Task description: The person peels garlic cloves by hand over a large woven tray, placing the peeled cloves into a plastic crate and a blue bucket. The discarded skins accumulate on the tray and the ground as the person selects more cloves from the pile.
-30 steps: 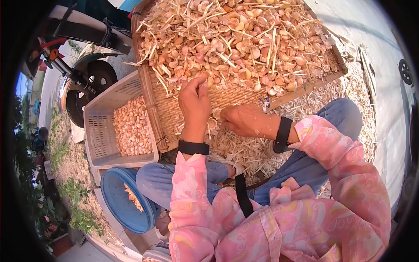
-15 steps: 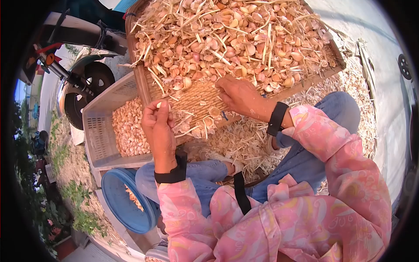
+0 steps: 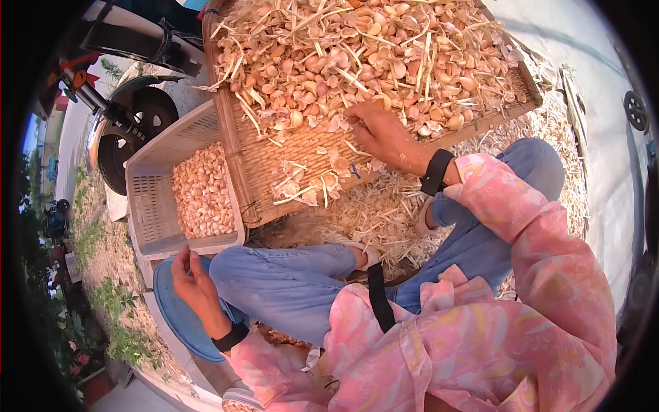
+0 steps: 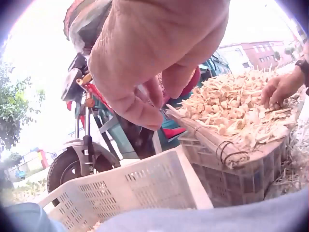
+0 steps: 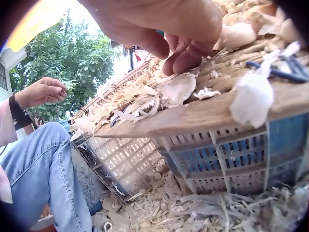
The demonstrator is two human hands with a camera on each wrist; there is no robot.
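My left hand (image 3: 195, 285) hangs over the blue bucket (image 3: 171, 309), beside the jeans-clad knee, its fingers loosely bent. No clove shows between the fingers in the left wrist view. The right hand (image 3: 388, 134) reaches over the near edge of the woven tray (image 3: 257, 165). Its bent fingers (image 5: 186, 58) point down at the weave, at the front of a heap of garlic cloves (image 3: 343, 69) mixed with dry skins and stalks. No clove is visible in that hand's grasp. Loose skins (image 3: 298, 185) lie on the tray's near corner.
A white plastic crate (image 3: 147, 182) of garlic cloves (image 3: 202, 192) stands left of the tray. More crates (image 5: 217, 159) stand beneath the tray. Peelings (image 3: 391, 206) cover the ground by the feet. A motorbike wheel (image 3: 147, 113) stands behind the crate.
My left hand went from the tray to its corner, where it pinched a white clove, then down-left over the bucket. The right hand shifted from the tray's front edge up to the heap.
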